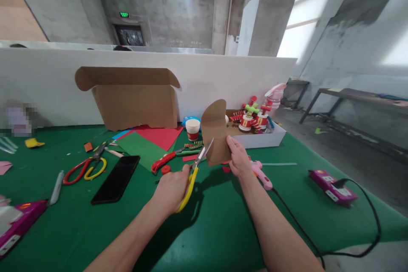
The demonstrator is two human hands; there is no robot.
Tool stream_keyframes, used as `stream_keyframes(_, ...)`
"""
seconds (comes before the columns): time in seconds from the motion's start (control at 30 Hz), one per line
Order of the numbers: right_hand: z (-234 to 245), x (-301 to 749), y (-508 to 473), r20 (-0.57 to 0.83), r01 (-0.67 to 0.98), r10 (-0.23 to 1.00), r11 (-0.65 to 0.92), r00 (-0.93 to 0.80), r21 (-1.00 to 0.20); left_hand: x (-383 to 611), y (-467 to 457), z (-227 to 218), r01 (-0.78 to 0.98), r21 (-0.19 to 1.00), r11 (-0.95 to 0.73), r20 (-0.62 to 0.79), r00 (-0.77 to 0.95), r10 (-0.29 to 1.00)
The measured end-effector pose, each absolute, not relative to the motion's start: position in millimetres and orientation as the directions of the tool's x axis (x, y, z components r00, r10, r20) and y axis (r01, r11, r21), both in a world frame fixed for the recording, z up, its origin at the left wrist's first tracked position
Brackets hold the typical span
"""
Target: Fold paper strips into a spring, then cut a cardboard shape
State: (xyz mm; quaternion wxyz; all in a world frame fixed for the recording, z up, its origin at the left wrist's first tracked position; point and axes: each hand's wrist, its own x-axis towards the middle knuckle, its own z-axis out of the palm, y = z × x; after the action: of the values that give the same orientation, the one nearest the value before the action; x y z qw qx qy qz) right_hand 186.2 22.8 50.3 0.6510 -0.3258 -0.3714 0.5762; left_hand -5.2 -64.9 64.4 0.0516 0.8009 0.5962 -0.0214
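Note:
My left hand (pixel 172 189) is closed on yellow-handled scissors (pixel 190 182), whose blades point up and away toward a piece of brown cardboard (pixel 217 136). The blades are parted and near the cardboard's left edge; whether they touch it I cannot tell. With my right hand (pixel 239 157) I grip that cardboard at its lower right edge, holding it upright above the table. Its upper end is rounded. Behind my right wrist lies a pink glue gun (pixel 262 175). A red utility knife (pixel 164 161) and a red bottle-cap-like disc (pixel 165 170) lie beyond my left hand.
Left of my hands are a black phone (pixel 116 179) and red-and-yellow scissors (pixel 86 170). A paper cup (pixel 193 129), coloured sheets (pixel 140 148) and a box (pixel 264 140) holding cup-and-spring figures stand farther back. A black cord (pixel 296 221) runs to a purple power strip (pixel 333 187) at right.

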Motion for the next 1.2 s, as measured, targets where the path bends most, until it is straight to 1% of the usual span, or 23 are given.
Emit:
stream_keyframes(0.3,51.7,188.1,22.9,0.102,-0.498,0.993,0.122,0.067,-0.859,-0.9,-69.3,75.8,0.973,-0.015,-0.232,-0.125,0.229,0.965)
stream_keyframes(0.47,50.3,189.2,23.3,0.11,-0.494,0.992,0.124,0.058,-0.861,-0.4,-69.1,77.3,0.973,-0.046,-0.224,-0.109,0.218,0.97)
stream_keyframes(0.73,50.4,189.8,23.1,0.103,-0.5,0.993,0.118,0.057,-0.858,-1.8,-69.4,74.1,0.963,0.029,-0.267,-0.127,0.269,0.955)
stream_keyframes(0.93,53.3,190.6,21.7,0.116,-0.482,0.992,0.128,0.055,-0.867,-2.3,-70.7,76.2,0.964,0.035,-0.265,-0.13,0.267,0.955)
stream_keyframes(1.1,55.5,192.0,20.9,0.115,-0.471,0.993,0.12,0.04,-0.874,-0.3,-71.1,79.5,0.97,0.007,-0.242,-0.153,0.24,0.959)
stream_keyframes(1.2,56.2,192.1,20.4,0.116,-0.468,0.993,0.119,0.036,-0.876,0.0,-71.3,80.1,0.968,0.013,-0.249,-0.156,0.248,0.956)
